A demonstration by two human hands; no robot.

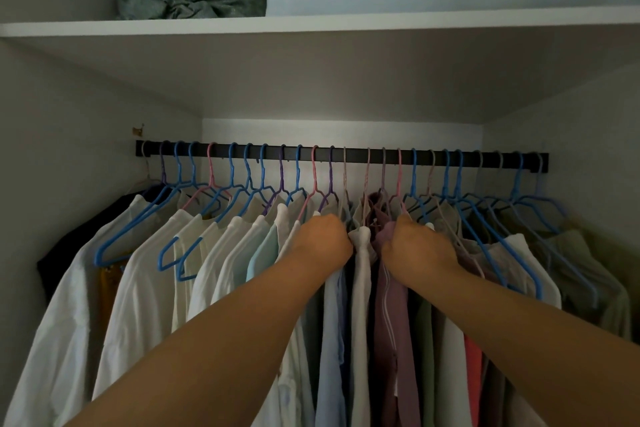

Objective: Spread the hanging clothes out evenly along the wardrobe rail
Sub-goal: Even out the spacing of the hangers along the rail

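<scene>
**Spacing the centre hangers on the rail**

We worked at the centre of the black metal wardrobe rail (346, 153), which ran from 9 o'clock to 3 o'clock under the white wooden shelf (311, 26). Our left hand (320, 242) was curled into the shoulders of the pale shirts at 6 o'clock of the rail; our right hand (417, 246) was curled round the mauve zipped garment (393, 305) just beside it. We could not tell exactly which hanger each set of fingers held, since the cloth hid them. The coloured wire hangers (242, 180) already hung fairly evenly along the rail. In our judgement, the step went best by sliding each hook along the rail at the neck, not dragging the cloth, and matching the gaps at 9 o'clock.
</scene>
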